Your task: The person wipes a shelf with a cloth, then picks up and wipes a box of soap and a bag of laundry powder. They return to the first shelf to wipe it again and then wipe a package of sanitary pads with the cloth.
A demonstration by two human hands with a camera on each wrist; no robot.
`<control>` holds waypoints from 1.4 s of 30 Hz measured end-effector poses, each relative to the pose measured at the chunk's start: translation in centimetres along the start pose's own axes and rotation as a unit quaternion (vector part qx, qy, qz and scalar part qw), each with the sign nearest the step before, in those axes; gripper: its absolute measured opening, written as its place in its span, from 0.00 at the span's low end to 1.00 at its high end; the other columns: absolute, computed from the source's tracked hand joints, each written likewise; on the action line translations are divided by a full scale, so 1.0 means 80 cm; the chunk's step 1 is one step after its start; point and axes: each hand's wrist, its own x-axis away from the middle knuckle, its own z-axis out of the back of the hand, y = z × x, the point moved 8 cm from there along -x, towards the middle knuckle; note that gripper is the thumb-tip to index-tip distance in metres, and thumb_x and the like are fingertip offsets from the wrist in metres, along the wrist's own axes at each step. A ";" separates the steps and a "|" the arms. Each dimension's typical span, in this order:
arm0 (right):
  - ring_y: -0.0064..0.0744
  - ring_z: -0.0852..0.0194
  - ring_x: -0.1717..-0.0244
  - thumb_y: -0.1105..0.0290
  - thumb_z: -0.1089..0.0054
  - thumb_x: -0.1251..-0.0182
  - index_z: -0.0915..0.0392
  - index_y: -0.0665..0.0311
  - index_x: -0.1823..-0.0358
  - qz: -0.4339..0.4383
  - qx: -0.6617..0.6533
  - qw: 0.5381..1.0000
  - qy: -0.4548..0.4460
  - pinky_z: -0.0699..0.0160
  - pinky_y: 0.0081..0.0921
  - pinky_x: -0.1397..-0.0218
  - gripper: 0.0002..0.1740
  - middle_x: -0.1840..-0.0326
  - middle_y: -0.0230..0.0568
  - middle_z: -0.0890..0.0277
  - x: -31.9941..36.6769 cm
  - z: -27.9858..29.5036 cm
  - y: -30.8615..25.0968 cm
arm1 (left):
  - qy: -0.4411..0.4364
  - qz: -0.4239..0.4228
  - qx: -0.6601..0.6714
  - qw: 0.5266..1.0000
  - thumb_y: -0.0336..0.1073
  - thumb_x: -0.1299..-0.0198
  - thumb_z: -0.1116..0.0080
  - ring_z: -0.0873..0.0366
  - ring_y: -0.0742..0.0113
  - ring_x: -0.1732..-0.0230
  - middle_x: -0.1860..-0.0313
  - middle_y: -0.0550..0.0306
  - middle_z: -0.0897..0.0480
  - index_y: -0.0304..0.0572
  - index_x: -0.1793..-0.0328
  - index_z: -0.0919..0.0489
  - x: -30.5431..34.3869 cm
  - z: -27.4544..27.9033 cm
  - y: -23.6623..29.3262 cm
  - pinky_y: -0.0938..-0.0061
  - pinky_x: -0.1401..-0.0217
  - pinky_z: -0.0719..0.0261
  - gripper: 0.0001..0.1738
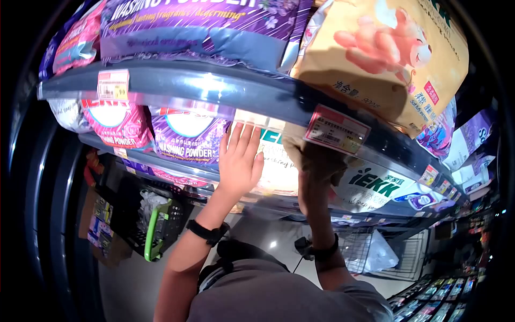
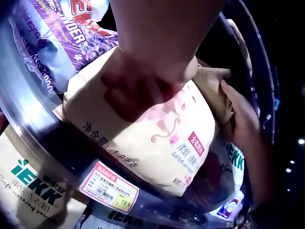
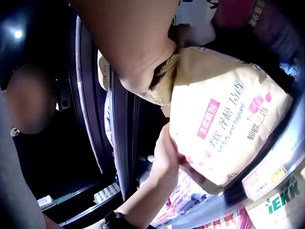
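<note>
A cream bag of washing powder point(image 1: 279, 177) stands on the lower shelf between my hands. My left hand point(image 1: 241, 161) lies on its front with the fingers straight, touching it near the upper shelf's edge. In the left wrist view the same cream bag point(image 2: 162, 138), with a pink printed figure, is partly hidden behind this hand. My right hand point(image 1: 315, 188) is at the bag's other side, in shadow, gripping a brown cloth point(image 3: 164, 81). The cloth point(image 2: 212, 90) looks rough and bunched, and overlaps the bag's edge in the left wrist view.
The upper shelf edge point(image 1: 204, 86) overhangs both hands, with a price tag point(image 1: 337, 130) beside the right one. Purple point(image 1: 188, 134) and pink point(image 1: 118, 123) washing powder bags stand to the left, a white bag point(image 1: 370, 188) to the right. A green-handled basket point(image 1: 153, 231) and wire cart point(image 1: 410, 255) are below.
</note>
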 end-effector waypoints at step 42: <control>0.50 0.30 0.47 0.67 0.37 0.50 0.28 0.62 0.47 0.032 -0.584 0.804 0.106 0.34 0.37 0.43 0.26 0.49 0.49 0.28 0.081 -0.031 -0.039 | 0.057 -0.179 0.148 0.971 0.29 0.57 0.58 0.34 0.45 0.40 0.40 0.46 0.29 0.35 0.44 0.29 -0.001 0.006 -0.028 0.58 0.42 0.33 0.28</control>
